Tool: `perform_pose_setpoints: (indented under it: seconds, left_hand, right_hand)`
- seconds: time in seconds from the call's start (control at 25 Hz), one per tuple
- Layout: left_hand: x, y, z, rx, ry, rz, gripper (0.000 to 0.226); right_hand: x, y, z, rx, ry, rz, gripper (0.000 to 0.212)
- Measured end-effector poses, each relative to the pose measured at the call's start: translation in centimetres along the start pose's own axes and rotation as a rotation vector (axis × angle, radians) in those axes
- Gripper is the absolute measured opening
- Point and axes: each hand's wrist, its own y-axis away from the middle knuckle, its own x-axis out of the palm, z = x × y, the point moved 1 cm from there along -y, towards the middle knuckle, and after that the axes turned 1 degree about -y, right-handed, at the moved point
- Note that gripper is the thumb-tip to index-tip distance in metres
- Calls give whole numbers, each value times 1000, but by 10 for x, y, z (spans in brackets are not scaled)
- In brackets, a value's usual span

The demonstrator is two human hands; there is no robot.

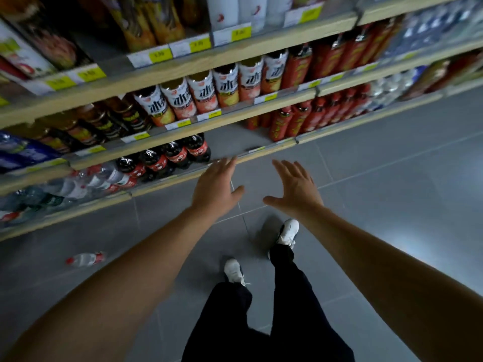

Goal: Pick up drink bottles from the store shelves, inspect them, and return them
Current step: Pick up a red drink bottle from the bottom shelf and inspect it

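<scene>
Both my hands reach forward over the grey floor, empty, fingers straight and spread. My left hand (215, 185) has its fingertips at the edge of the lowest shelf (167, 178). My right hand (295, 188) hovers a little to the right, in front of a bare gap on that shelf. Dark cola bottles (180, 152) with red labels stand on the lowest shelf just left of my left hand. White-labelled tea bottles (203, 92) fill the shelf above. Red bottles (308, 118) stand to the right of the gap.
A clear water bottle with a red label (85, 259) lies on the floor at the left. Water bottles (65, 186) crowd the lowest shelf's left end. Upper shelves hold juice cartons (146, 24) and yellow price tags. My legs and white shoes (287, 232) stand on the tiles below.
</scene>
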Motion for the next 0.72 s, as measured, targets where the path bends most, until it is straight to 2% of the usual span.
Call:
perform_pose_setpoints:
  seconds: [0.24, 0.36, 0.72]
  left_hand:
    - [-15, 37, -94, 201, -149, 56, 78]
    - [-10, 43, -142, 249, -198, 57, 79]
    - [46, 41, -332, 296, -206, 5, 81]
  right_hand:
    - [-41, 109, -47, 138, 6, -76, 101]
    - [-58, 141, -80, 174, 2, -118, 101]
    - [-138, 214, -249, 170, 19, -240, 101]
